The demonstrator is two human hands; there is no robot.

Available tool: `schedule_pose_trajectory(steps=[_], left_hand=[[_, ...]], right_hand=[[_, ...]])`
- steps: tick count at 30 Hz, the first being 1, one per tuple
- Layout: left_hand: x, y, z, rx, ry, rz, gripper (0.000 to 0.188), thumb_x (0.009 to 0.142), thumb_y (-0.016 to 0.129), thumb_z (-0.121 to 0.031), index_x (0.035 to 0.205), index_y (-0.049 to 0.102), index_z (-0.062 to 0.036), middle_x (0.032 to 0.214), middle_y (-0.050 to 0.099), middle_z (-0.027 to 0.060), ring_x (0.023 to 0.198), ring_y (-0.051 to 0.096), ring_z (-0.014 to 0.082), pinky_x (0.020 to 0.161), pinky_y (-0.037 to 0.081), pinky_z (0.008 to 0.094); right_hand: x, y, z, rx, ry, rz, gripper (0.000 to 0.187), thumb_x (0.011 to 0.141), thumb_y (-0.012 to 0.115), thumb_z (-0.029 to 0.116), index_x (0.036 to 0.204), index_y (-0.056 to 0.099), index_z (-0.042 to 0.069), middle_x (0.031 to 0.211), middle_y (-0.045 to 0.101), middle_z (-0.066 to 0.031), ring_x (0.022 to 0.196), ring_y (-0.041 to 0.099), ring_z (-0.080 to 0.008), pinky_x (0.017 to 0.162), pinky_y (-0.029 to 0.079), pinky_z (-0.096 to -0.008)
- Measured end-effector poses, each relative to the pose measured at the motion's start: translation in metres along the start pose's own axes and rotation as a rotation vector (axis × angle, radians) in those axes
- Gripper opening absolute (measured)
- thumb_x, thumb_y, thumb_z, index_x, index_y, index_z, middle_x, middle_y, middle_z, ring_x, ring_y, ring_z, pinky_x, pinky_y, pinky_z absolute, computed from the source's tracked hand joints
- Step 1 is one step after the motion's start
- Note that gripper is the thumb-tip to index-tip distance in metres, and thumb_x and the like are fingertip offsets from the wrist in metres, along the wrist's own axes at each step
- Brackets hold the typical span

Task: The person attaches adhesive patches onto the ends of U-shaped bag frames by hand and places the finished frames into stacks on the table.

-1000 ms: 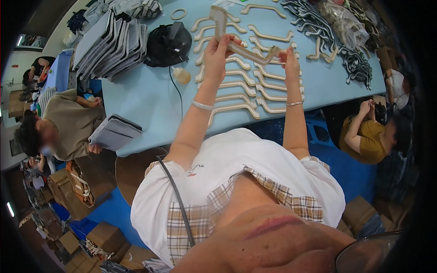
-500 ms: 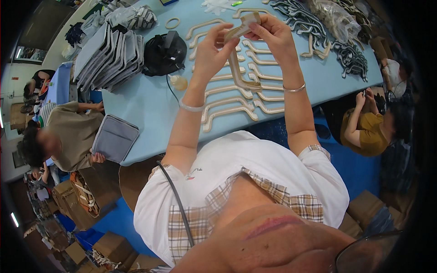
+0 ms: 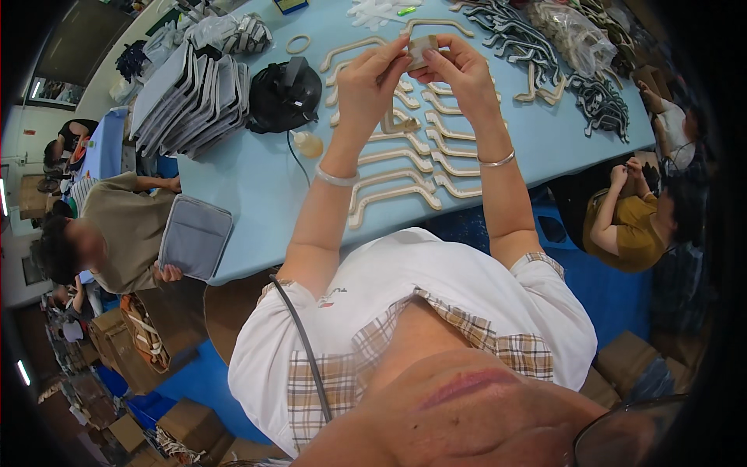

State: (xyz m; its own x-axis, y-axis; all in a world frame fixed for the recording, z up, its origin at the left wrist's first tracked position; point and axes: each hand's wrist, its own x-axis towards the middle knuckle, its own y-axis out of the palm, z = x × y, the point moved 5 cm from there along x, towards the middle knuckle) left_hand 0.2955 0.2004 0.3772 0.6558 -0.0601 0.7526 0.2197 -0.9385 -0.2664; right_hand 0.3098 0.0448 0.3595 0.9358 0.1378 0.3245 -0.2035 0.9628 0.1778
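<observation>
Above the light blue table (image 3: pixel 241 202) both my hands work on a strip with tan edges and a pale middle (image 3: pixel 421 51). My left hand (image 3: pixel 369 82) pinches its left part between thumb and fingers. My right hand (image 3: pixel 461 74) grips its right end, with the thumb on its face. A lower length of the strip hangs below my hands, partly hidden by the left one. Under them lie two columns of cream bent handle-like pieces (image 3: pixel 393 188), roughly parallel. My forearms and hands cover several of these.
Grey padded panels (image 3: pixel 187 101) are stacked at left, beside a black bundle (image 3: pixel 284 95) and a small bottle (image 3: pixel 308 143). A tan ring (image 3: pixel 297 43) lies farther back. Dark bent pieces (image 3: pixel 599 101) pile up at right. A person (image 3: pixel 128 226) at left holds a grey panel (image 3: pixel 196 237); another (image 3: pixel 622 222) sits right.
My hands have drawn closer together, and the strip between them now shows as a short, flatter section. Its hanging length has shifted left and is more hidden.
</observation>
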Motion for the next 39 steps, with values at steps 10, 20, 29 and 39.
schedule_pose_trajectory(steps=[10, 20, 29, 39], left_hand=[[-0.003, 0.002, -0.005, 0.13, 0.199, -0.045, 0.031, 0.075, 0.073, -0.003, 0.105, 0.071, -0.0126, 0.093, 0.071, 0.0073, 0.077, 0.068, 0.0162, 0.064, 0.055, 0.0248], [-0.004, 0.002, -0.003, 0.145, 0.233, -0.049, 0.03, 0.075, 0.073, -0.003, 0.104, 0.071, -0.0117, 0.093, 0.071, 0.0072, 0.076, 0.068, 0.0166, 0.063, 0.055, 0.0246], [-0.005, 0.003, 0.027, -0.239, -0.196, 0.104, 0.021, 0.079, 0.069, -0.002, 0.099, 0.07, -0.0065, 0.087, 0.07, 0.0057, 0.07, 0.065, 0.0114, 0.06, 0.051, 0.023], [0.006, -0.002, 0.014, -0.036, 0.027, 0.132, 0.015, 0.078, 0.07, -0.003, 0.091, 0.071, -0.0072, 0.084, 0.069, 0.0076, 0.068, 0.066, 0.0171, 0.058, 0.052, 0.0251]], right_hand=[[-0.002, -0.001, -0.003, -0.01, 0.028, -0.027, 0.018, 0.092, 0.057, 0.01, 0.104, 0.057, -0.002, 0.088, 0.067, -0.0138, 0.076, 0.068, -0.0175, 0.067, 0.058, -0.025], [-0.001, 0.0, -0.006, -0.008, 0.039, -0.026, 0.017, 0.092, 0.057, 0.01, 0.103, 0.058, -0.002, 0.086, 0.068, -0.0134, 0.074, 0.069, -0.017, 0.066, 0.057, -0.0245], [-0.002, -0.001, -0.014, -0.058, 0.063, 0.007, 0.02, 0.093, 0.058, 0.014, 0.106, 0.058, -0.001, 0.088, 0.068, -0.0122, 0.078, 0.069, -0.0169, 0.068, 0.057, -0.0236], [0.004, -0.001, -0.014, 0.024, 0.109, 0.089, 0.021, 0.094, 0.056, 0.018, 0.104, 0.057, 0.0, 0.09, 0.066, -0.012, 0.08, 0.069, -0.0184, 0.071, 0.058, -0.0252]])
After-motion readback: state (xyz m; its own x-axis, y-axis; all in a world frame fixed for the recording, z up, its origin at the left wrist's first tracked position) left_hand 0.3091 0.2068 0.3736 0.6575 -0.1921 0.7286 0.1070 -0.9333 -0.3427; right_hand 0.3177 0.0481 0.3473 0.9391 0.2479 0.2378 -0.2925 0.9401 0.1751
